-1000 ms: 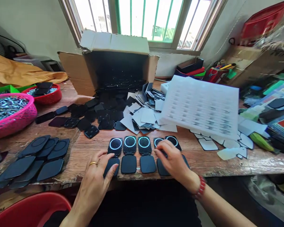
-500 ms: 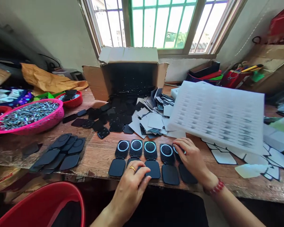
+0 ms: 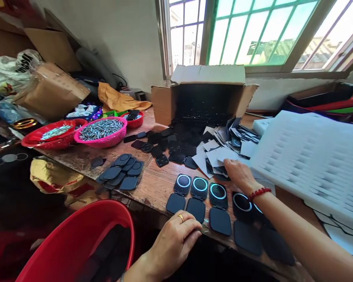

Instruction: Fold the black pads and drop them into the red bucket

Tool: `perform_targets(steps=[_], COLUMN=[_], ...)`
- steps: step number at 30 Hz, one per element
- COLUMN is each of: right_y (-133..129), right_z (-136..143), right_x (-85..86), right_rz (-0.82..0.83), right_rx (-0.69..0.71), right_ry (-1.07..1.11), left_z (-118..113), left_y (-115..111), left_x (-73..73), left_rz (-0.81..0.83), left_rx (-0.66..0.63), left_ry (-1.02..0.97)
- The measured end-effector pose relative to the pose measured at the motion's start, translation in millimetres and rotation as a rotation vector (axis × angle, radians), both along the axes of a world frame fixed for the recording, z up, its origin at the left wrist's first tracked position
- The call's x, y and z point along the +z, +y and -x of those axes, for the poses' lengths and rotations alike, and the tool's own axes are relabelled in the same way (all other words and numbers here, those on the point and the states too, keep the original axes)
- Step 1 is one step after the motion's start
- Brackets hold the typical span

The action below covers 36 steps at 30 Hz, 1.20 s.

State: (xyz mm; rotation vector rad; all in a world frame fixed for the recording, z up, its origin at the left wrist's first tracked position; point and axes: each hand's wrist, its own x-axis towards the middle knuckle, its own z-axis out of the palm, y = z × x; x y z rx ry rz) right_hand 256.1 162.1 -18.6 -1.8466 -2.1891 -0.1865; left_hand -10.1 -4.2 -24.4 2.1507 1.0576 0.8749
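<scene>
Five black hinged square cases lie unfolded in a row, among them the left case [image 3: 175, 202] and the third case [image 3: 220, 223]; pale rings [image 3: 218, 191] sit on their ribbed upper halves. My left hand [image 3: 176, 241] is curled closed just in front of the second and third cases, thumb against the fingers, with no held thing showing. My right hand [image 3: 239, 175] reaches over the row to a heap of white cards [image 3: 214, 156], its fingers closed at the edge of one card. My right forearm partly covers the fifth case.
Stacked black cases [image 3: 128, 183] lie at left. Behind them are a pink basket [image 3: 101, 141] of metal parts and a red basket [image 3: 53, 138]. A cardboard box [image 3: 161, 105] spills black pieces. A white foam tray [image 3: 308, 156] stands right, a red tub [image 3: 126, 219] front left.
My right hand has left the fifth case and moved up to the white card heap. My left hand has drawn back slightly from the cases. The view has turned left.
</scene>
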Motion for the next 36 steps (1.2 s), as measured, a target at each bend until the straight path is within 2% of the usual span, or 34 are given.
perform_targets(steps=[3,5,7,8,9,12,14,16,17,19,22,25,33,36], right_y=[-10,-27,-51,-65,-78,-113,-128,-137,-140,-142,-140,-134,-128,-133], right_z=[3,11,27,37,48,81,97,105,107,107,101,93,77,75], right_x=[20.9,37.9,50.9,54.3,55.1,43.4,28.6,14.7,9.6,5.1,11.0,21.9,31.9,32.1], right_rz=[-0.091,-0.267,-0.507,-0.545,-0.505,-0.144,0.074,0.19,0.183,0.018,-0.277,-0.293,-0.035,-0.123], right_rx=[-0.045,-0.06,-0.046,-0.033,-0.034,0.004,0.03,0.037,0.04,0.078,0.236,0.385,0.522,0.458], right_ry=[-0.025,0.059,0.343,0.528,0.719,1.206,1.417,1.505,1.491,1.32,0.821,0.513,0.478,0.493], left_z=[4,5,4,2,0,-10,-16,-20,-20,-19,-15,-10,-4,-10], left_y=[3,7,11,14,17,25,29,31,31,31,29,28,24,24], left_x=[2.2,5.4,9.0,10.6,11.9,15.0,17.3,19.8,20.9,22.3,21.9,19.5,16.4,17.9], left_rz=[0.082,0.182,0.331,0.43,0.532,0.768,0.85,0.885,0.889,0.877,0.863,0.813,0.812,0.762], left_rx=[0.023,0.029,0.048,0.066,0.091,0.131,0.109,0.107,0.126,0.178,0.193,0.153,0.077,0.115], left_ry=[-0.094,-0.173,-0.265,-0.342,-0.446,-0.849,-1.05,-1.151,-1.171,-1.167,-1.124,-1.062,-0.824,-0.824])
